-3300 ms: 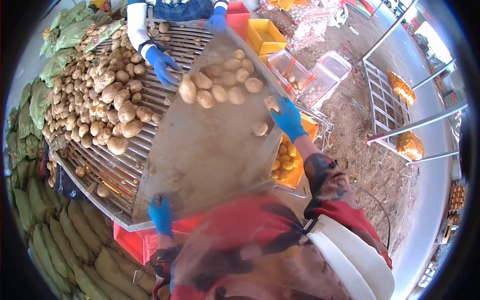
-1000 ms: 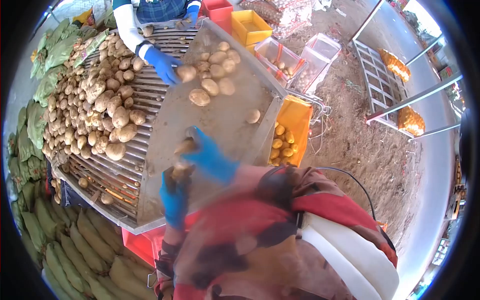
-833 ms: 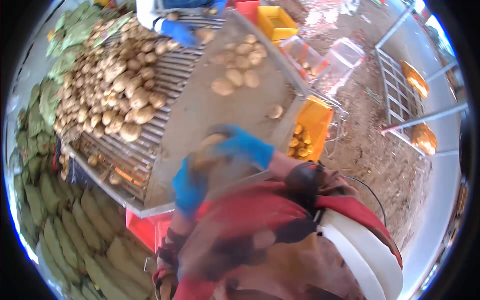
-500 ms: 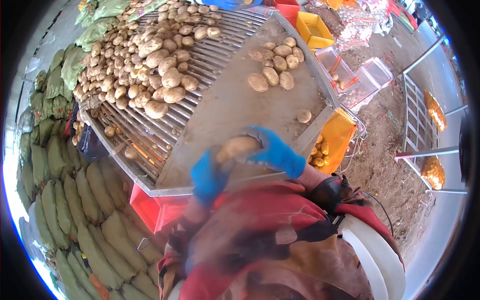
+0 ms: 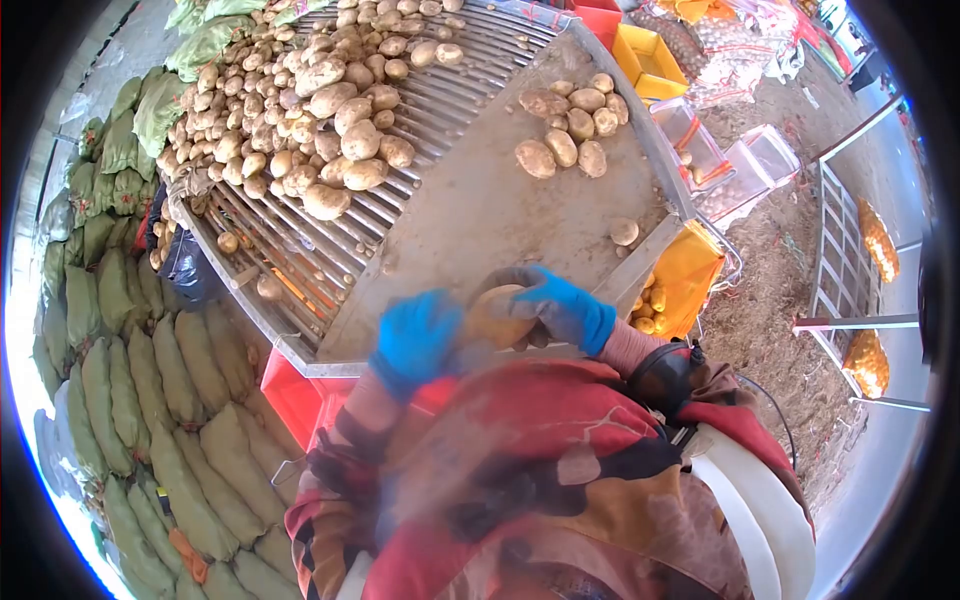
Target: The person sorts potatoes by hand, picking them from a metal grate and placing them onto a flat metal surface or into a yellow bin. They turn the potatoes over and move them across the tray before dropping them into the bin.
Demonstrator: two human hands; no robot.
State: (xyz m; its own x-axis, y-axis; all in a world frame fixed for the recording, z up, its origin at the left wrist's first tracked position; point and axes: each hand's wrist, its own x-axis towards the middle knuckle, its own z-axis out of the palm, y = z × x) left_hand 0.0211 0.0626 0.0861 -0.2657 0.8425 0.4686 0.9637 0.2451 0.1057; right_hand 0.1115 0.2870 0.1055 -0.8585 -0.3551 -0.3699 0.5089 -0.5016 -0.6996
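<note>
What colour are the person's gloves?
Blue: left hand, and right hand holding the potato; head view.

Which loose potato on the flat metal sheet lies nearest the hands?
The lone small potato by the right edge of the sheet, beside the potato-filled yellow crate; the others cluster farther up.

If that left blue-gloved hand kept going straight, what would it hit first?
Most likely the potato gripped by the right hand; the left hand is blurred, so whether they touch is unclear.
</note>
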